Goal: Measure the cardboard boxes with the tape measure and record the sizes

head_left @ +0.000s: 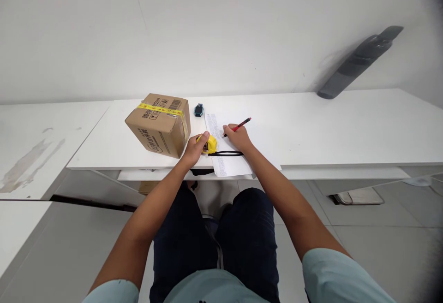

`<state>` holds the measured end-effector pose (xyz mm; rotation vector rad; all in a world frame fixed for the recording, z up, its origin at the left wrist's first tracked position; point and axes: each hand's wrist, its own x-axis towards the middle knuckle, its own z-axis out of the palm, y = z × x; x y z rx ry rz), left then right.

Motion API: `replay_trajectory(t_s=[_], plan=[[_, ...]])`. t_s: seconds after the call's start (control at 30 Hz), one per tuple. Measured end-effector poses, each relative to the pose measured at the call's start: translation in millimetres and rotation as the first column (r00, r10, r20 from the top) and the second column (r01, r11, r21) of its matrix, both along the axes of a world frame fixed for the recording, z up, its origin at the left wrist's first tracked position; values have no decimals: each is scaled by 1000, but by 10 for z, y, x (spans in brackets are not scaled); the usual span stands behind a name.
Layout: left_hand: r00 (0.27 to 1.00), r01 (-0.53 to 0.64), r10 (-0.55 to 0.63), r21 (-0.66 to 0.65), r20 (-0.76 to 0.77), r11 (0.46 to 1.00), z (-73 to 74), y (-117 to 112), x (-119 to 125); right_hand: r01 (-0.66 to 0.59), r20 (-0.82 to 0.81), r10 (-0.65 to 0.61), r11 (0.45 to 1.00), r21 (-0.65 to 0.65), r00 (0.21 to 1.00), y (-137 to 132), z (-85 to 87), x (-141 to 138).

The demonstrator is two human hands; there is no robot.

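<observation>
My left hand (195, 150) is closed around a yellow tape measure (212, 144) at the left edge of some paper. In my right hand (238, 138) is a red and black pen (242, 124), its lower end near the sheet. The white paper (230, 167) carries small handwriting down its left side and overhangs the desk's front edge. A black cord strap (224, 153) runs from the tape measure across the paper towards my right wrist. Left of my left hand stands a cardboard box (159, 125) with yellow tape over its top.
A dark watch (199, 110) lies behind the tape measure, right of the box. At the back right, a dark grey bottle (356, 65) stands by the wall. The white desk (332, 132) has a shelf (346, 173) below its front edge.
</observation>
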<state>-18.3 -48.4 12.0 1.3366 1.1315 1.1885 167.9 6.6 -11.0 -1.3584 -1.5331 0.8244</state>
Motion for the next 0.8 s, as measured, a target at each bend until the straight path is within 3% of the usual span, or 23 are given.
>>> replay_trajectory(t_s=[0.43,0.63,0.7,0.8], plan=[[1000,22,-21,26,-22,999,-49,26,-12,79,20,-79,996,30,997,-4,-24,1],[999,31,-27,87,-46,996,-126,64,-27,57,78,-60,997,49,995,3,-47,3],[995,20,-7,118,-104,993,-136,63,-26,65,114,-72,996,62,991,19,-59,5],[949,14,40,170,-312,985,-121,19,4,31,199,-45,997,77,979,27,-53,0]])
